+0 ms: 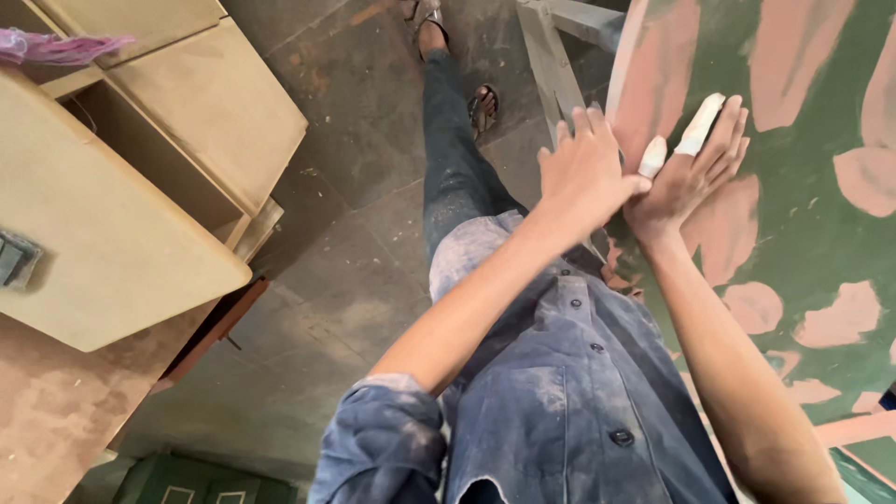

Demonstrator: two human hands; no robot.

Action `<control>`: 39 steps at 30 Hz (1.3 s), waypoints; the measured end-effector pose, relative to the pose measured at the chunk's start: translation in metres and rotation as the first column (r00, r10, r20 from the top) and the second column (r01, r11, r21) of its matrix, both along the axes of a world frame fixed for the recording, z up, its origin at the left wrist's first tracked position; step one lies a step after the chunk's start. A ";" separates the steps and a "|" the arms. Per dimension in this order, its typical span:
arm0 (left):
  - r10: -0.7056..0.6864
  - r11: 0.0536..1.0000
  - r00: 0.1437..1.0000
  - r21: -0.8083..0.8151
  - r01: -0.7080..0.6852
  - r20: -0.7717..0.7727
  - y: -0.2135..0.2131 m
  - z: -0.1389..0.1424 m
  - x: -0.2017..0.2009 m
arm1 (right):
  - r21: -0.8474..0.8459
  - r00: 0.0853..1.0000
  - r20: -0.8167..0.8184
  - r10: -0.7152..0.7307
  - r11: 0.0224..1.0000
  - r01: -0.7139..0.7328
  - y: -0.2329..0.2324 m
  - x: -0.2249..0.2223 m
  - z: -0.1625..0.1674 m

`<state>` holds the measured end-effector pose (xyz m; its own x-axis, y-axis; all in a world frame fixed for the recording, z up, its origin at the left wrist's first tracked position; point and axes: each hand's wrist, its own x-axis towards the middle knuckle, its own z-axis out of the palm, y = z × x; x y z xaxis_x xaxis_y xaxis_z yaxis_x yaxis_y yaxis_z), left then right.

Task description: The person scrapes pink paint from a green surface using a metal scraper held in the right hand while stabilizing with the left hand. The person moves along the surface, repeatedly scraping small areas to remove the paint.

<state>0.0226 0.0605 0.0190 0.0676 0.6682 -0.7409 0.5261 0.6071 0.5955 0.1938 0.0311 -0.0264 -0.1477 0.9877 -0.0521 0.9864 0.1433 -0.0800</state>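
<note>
A large green panel (803, 233) with pinkish filler patches lies at the right. My right hand (691, 173) rests flat on it near its left edge, fingers spread slightly, with two fingers wrapped in white tape. My left hand (583, 168) lies beside it at the panel's edge, fingers straight and close together, its thumb touching the right hand. Nothing shows in either hand. Both forearms are bare, and a rolled blue denim sleeve (383, 439) covers my left upper arm.
A beige wooden cabinet (121, 215) with an open compartment stands at the left, a pink cloth (56, 45) on top. A wooden frame (551, 56) stands beyond the panel. My leg and sandalled feet (481, 107) are on the dusty grey floor (327, 280).
</note>
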 end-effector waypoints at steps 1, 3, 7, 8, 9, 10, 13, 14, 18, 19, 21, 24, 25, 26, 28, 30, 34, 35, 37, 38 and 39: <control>0.038 0.998 0.999 0.049 -0.037 -0.018 0.003 0.000 0.002 | 0.002 1.000 0.020 -0.015 1.000 0.015 0.001 -0.001 0.001; 0.081 0.992 0.996 0.102 -0.078 -0.031 0.007 -0.003 0.008 | 0.029 1.000 0.014 -0.015 0.999 0.015 0.004 -0.003 0.002; 0.104 0.990 0.994 0.086 -0.107 0.034 -0.013 -0.006 0.008 | 0.001 1.000 0.003 -0.005 1.000 0.005 0.003 -0.006 0.004; 0.114 0.985 0.992 0.124 -0.119 0.052 -0.019 -0.006 0.005 | 0.008 1.000 0.004 -0.012 1.000 0.012 0.003 -0.007 0.003; 0.025 0.989 0.971 0.138 -0.060 0.238 -0.028 -0.006 -0.002 | 0.018 1.000 -0.001 -0.017 1.000 0.017 0.003 -0.007 0.003; -0.066 0.987 0.907 0.159 -0.002 0.417 -0.044 -0.005 -0.016 | 0.022 1.000 -0.002 -0.023 0.999 0.023 0.004 -0.008 0.003; 0.023 0.988 0.937 0.135 -0.075 0.349 -0.077 -0.004 -0.043 | -0.026 0.999 -0.026 -0.021 0.999 0.020 0.004 -0.007 0.005; 0.113 0.981 0.970 0.132 -0.144 0.215 -0.081 -0.008 -0.047 | -0.044 0.999 -0.045 -0.013 0.999 0.011 0.004 -0.006 0.006; 0.190 0.971 0.974 0.123 -0.205 0.123 -0.072 -0.034 -0.038 | -0.017 1.000 -0.006 -0.005 1.000 0.005 0.006 -0.005 0.007; 0.174 0.976 0.978 0.111 -0.186 0.111 -0.065 -0.038 -0.029 | -0.020 1.000 -0.014 -0.005 1.000 0.005 0.006 -0.005 0.006; 0.132 0.988 0.989 0.074 -0.137 0.061 -0.051 -0.041 -0.011 | -0.024 1.000 -0.019 0.003 1.000 -0.004 0.006 -0.004 0.005; 0.088 0.992 0.996 0.092 -0.090 0.023 -0.031 -0.031 0.007 | -0.009 1.000 -0.004 0.002 1.000 -0.002 0.006 -0.004 0.003; 0.112 0.982 0.993 0.144 -0.118 0.048 -0.031 -0.023 0.006 | -0.014 1.000 -0.006 -0.003 1.000 0.003 0.006 -0.004 0.002; 0.140 0.968 0.987 0.199 -0.153 0.076 -0.031 -0.016 0.005 | -0.014 1.000 -0.006 -0.003 1.000 0.003 0.006 -0.003 0.002; 0.204 0.959 0.886 0.097 -0.267 0.416 -0.054 -0.004 -0.025 | 0.013 1.000 -0.009 0.017 1.000 -0.017 0.007 -0.004 0.003; 0.273 0.938 0.813 0.045 -0.343 0.515 -0.067 -0.001 -0.045 | 0.013 1.000 -0.016 0.013 1.000 -0.012 0.008 -0.004 0.004; 0.524 0.852 0.814 -0.159 -0.500 0.252 -0.059 -0.014 -0.048 | -0.019 0.999 -0.034 0.013 1.000 -0.014 0.009 -0.005 0.005; 0.579 0.807 0.795 -0.270 -0.526 0.182 -0.049 -0.019 -0.042 | -0.012 1.000 -0.018 0.010 1.000 -0.010 0.009 -0.005 0.006; 0.647 0.762 0.729 -0.211 -0.612 0.223 -0.028 -0.028 -0.027 | -0.027 1.000 -0.011 0.010 1.000 -0.010 0.009 -0.004 0.006; 0.681 0.732 0.691 -0.185 -0.656 0.244 -0.020 -0.029 -0.019 | -0.037 1.000 -0.009 0.014 0.999 -0.014 0.009 -0.004 0.006; 0.767 0.641 0.565 -0.320 -0.698 0.304 -0.011 -0.031 -0.012 | -0.036 1.000 -0.012 0.013 0.999 -0.013 0.009 -0.003 0.006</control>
